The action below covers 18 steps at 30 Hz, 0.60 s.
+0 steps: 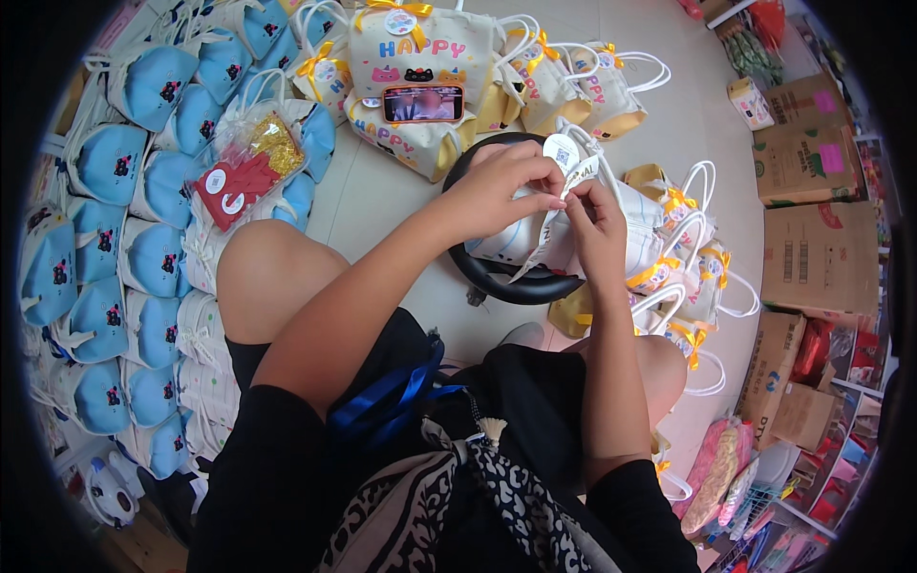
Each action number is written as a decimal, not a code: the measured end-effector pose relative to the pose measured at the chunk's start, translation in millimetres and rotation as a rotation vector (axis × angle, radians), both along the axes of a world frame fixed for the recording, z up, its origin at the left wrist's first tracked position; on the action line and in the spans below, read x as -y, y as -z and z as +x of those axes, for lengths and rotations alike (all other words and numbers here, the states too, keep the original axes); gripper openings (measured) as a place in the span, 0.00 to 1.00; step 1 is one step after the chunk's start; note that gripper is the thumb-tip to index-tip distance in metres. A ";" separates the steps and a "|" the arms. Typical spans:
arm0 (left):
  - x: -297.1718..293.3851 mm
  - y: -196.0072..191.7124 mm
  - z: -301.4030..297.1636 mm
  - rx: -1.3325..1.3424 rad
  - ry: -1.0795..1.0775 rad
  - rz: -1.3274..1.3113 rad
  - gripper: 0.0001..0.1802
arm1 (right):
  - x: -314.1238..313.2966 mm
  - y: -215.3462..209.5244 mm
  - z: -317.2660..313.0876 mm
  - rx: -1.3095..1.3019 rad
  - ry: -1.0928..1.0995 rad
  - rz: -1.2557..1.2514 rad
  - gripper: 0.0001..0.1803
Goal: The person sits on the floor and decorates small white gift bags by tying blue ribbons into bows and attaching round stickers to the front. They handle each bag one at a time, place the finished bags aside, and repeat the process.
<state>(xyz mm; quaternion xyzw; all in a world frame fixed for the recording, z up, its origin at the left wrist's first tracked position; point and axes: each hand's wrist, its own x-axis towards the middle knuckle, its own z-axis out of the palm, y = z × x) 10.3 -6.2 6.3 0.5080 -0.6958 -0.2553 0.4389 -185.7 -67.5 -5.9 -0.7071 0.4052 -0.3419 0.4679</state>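
A white tote bag (504,241) lies on a round black stool (527,289) in front of my knees. My left hand (511,186) and my right hand (599,224) meet above it, fingertips pinched on a white ribbon (549,241) with dark print. One ribbon tail hangs down over the bag. Beside my fingers is a round white tag (564,151), at the bag's far side by its rope handles. My fingers partly hide the point where ribbon and tag come together. Blue ribbon (392,396) lies across my lap.
Rows of blue bags (107,164) stand at the left, with a clear packet of red and gold pieces (250,172) on them. Cream bags with yellow bows (401,48) stand ahead and right. A phone (423,104) leans there. Cardboard boxes (820,256) line the right.
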 end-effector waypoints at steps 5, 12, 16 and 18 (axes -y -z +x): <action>-2.2 2.2 -4.5 0.102 -0.141 -0.062 0.08 | -5.9 -9.4 5.6 0.021 0.017 -0.091 0.07; -8.5 -5.5 -5.2 0.376 -0.246 -0.267 0.09 | -4.8 -8.3 6.4 -0.041 0.054 -0.222 0.05; -9.0 -4.6 -5.4 0.264 -0.260 -0.235 0.09 | -6.0 -11.9 10.0 -0.035 0.036 -0.214 0.05; -8.4 -5.7 -8.3 0.205 -0.276 -0.231 0.10 | -5.0 -11.1 10.1 -0.059 0.042 -0.254 0.06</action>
